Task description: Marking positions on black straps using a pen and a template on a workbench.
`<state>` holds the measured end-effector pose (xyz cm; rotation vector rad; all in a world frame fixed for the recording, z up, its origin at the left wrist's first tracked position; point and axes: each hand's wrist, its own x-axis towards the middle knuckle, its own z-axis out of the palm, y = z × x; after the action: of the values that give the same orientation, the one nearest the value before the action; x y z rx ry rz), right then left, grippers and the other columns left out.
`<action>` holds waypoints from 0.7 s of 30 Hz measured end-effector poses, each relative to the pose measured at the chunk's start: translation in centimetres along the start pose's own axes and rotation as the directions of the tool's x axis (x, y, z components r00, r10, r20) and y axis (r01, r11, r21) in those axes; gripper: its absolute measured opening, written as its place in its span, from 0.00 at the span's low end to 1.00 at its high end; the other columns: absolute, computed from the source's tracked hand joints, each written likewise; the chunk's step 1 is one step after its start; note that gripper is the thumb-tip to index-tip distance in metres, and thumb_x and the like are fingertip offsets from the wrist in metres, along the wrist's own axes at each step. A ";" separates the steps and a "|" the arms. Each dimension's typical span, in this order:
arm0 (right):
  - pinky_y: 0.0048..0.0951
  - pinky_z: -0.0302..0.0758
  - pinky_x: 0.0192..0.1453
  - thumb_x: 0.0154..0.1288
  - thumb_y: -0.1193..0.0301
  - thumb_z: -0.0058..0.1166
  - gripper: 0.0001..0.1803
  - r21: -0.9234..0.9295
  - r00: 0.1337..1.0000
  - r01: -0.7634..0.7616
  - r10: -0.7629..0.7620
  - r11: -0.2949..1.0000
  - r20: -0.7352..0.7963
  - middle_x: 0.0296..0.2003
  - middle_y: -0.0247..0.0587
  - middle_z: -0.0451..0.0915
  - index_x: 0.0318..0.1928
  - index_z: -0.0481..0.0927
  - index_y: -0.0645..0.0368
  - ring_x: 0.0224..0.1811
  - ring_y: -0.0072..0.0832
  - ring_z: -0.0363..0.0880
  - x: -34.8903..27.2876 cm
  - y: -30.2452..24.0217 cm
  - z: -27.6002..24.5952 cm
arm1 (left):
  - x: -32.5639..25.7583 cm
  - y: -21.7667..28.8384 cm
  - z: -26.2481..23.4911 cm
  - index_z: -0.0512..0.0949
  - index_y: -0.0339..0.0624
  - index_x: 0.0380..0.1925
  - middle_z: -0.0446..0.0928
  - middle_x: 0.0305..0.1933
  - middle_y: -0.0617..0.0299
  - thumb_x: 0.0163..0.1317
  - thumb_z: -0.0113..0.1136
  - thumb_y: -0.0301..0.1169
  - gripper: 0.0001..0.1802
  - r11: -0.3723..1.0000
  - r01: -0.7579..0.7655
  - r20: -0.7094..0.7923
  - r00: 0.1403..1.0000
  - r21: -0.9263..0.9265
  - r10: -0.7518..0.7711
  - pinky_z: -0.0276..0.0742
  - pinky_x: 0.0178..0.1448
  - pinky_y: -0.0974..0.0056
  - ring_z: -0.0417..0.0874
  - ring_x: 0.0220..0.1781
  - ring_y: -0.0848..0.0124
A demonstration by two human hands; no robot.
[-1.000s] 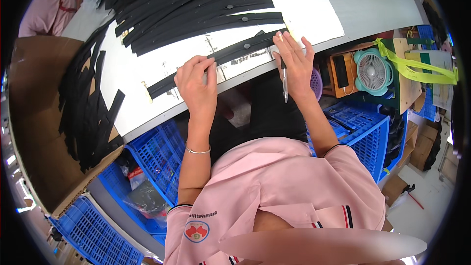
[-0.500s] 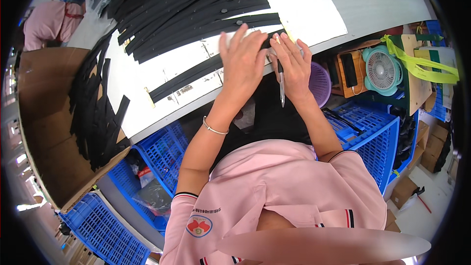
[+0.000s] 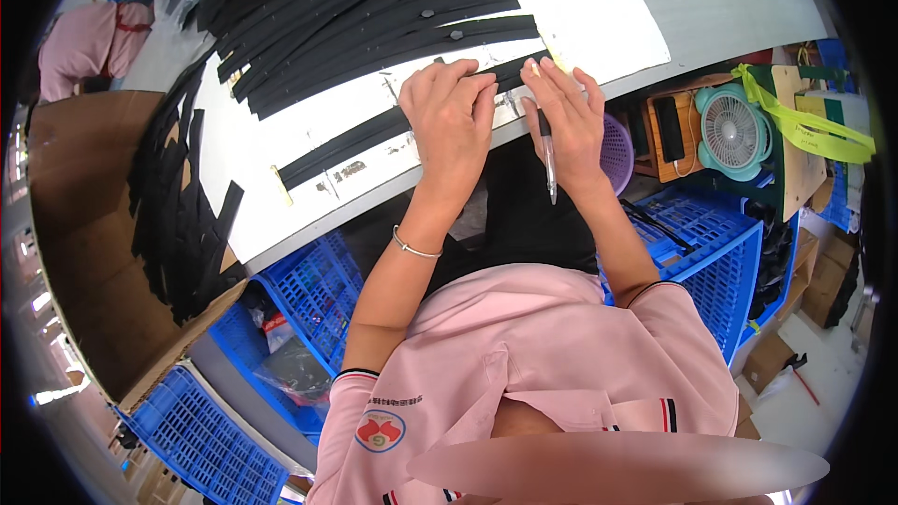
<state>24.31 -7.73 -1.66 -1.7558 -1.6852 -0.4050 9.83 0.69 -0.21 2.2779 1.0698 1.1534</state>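
Note:
A single black fabric strip (image 3: 346,146) lies across the white board (image 3: 599,37), near the table's front edge. My left hand (image 3: 447,122) is over its middle, fingers bent and closed on the strip, thumb close to the index fingertip. At the strip's right end, my right hand (image 3: 569,122) lays its longer fingers on the fabric. A pen (image 3: 549,164) is tucked in that hand by the thumb, its clear barrel pointing toward me. Beyond my hands, several more black strips (image 3: 346,33) lie side by side, with small round grey discs (image 3: 456,35) on them.
A cardboard box (image 3: 84,224) with black strips hanging into it stands at the left. Blue crates (image 3: 215,430) are below the table. At the right are a purple basket (image 3: 615,154), a phone (image 3: 667,129) and a teal fan (image 3: 734,134). Another person (image 3: 89,47) bends at the far left.
My left hand has gone from flat, spread fingers to bent fingers on the strip, shifting slightly left. My right hand has moved slightly right with the pen, staying at the strip's end.

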 end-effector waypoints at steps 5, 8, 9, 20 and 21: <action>0.38 0.70 0.65 0.64 0.75 0.66 0.17 0.233 0.993 -0.119 0.115 0.965 0.032 0.45 0.36 0.89 0.53 0.85 0.54 0.51 0.31 0.85 2.9 0.2 -1.1 | -0.2 -0.2 -0.1 0.87 0.42 0.33 0.83 0.45 0.65 0.55 0.72 0.25 0.05 1.000 0.003 -0.027 1.000 -0.003 -0.003 0.65 0.64 0.54 0.77 0.54 0.61; 0.28 0.76 0.43 0.67 0.75 0.65 0.04 0.543 0.937 -0.333 0.336 0.771 0.097 0.33 0.36 0.86 0.40 0.89 0.59 0.36 0.28 0.82 4.2 0.5 -0.3 | -0.3 -0.3 0.1 0.89 0.46 0.35 0.84 0.47 0.69 0.56 0.73 0.28 0.06 1.000 0.028 -0.009 1.000 0.002 -0.028 0.63 0.66 0.57 0.78 0.56 0.64; 0.28 0.76 0.43 0.67 0.75 0.65 0.04 0.546 0.938 -0.331 0.331 0.770 0.101 0.33 0.36 0.86 0.40 0.89 0.59 0.36 0.28 0.82 4.6 0.6 0.0 | -0.2 -0.3 0.1 0.89 0.46 0.35 0.84 0.47 0.69 0.56 0.73 0.28 0.06 1.000 0.026 -0.005 1.000 0.000 -0.026 0.63 0.66 0.57 0.78 0.56 0.63; 0.22 0.78 0.33 0.71 0.73 0.62 0.10 0.574 0.890 -0.454 0.318 0.682 0.327 0.33 0.40 0.89 0.37 0.86 0.70 0.30 0.21 0.85 5.5 0.7 1.7 | -0.3 -0.4 0.1 0.88 0.45 0.34 0.84 0.47 0.69 0.55 0.73 0.28 0.06 1.000 0.026 0.002 1.000 0.007 -0.026 0.64 0.64 0.57 0.78 0.55 0.64; 0.23 0.78 0.33 0.71 0.73 0.62 0.10 0.603 0.909 -0.415 0.286 0.681 0.302 0.33 0.40 0.89 0.37 0.86 0.70 0.30 0.21 0.85 5.4 0.8 1.9 | -0.3 -0.4 0.1 0.88 0.45 0.34 0.84 0.47 0.69 0.55 0.73 0.28 0.06 1.000 0.026 0.000 1.000 0.007 -0.026 0.64 0.64 0.57 0.78 0.55 0.64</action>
<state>25.31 -2.31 0.21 -1.5305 -1.3104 0.5047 9.61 0.74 -0.66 2.2628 1.1017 1.1414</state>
